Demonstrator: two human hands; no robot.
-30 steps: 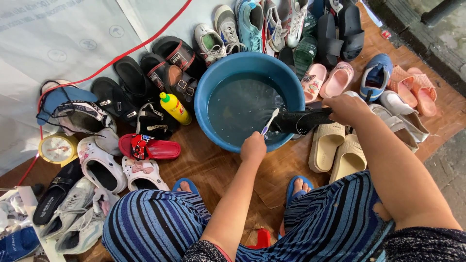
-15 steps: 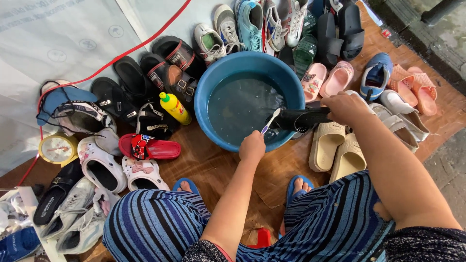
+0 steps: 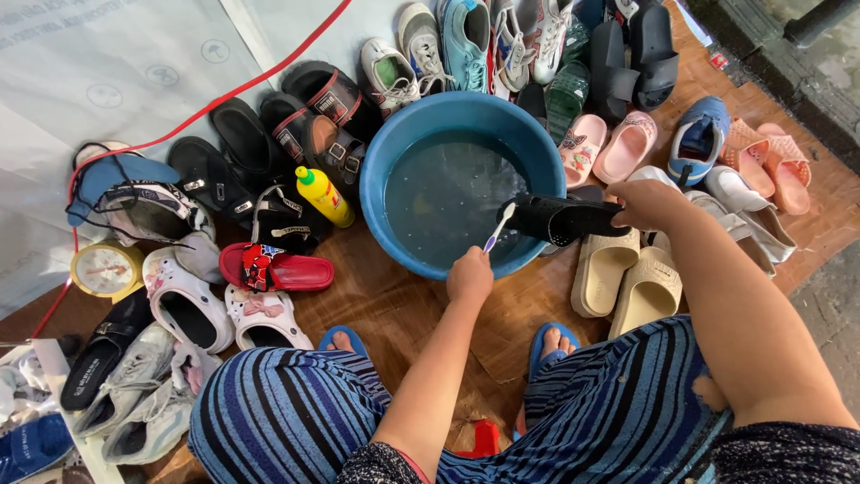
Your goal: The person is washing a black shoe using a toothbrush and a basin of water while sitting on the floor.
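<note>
A blue basin (image 3: 394,143) of water stands on the brown floor in front of my knees. My right hand (image 3: 647,203) grips a black perforated slipper (image 3: 560,219) and holds it over the basin's right rim. My left hand (image 3: 469,274) holds a toothbrush (image 3: 498,228) with a white and purple handle. Its head points up at the toe of the slipper, close to it or touching. Both feet wear blue sandals (image 3: 554,341), and my striped skirt fills the lower part of the view.
Shoes ring the basin: black sandals (image 3: 242,152) and a red slipper (image 3: 274,267) to the left, sneakers (image 3: 466,40) behind, pink slides (image 3: 627,143) and beige slides (image 3: 618,273) to the right. A yellow bottle (image 3: 324,196) stands by the left rim. A yellow clock (image 3: 104,267) lies far left.
The toothbrush head has shifted slightly along the slipper's toe. Both hands stay in nearly the same place.
</note>
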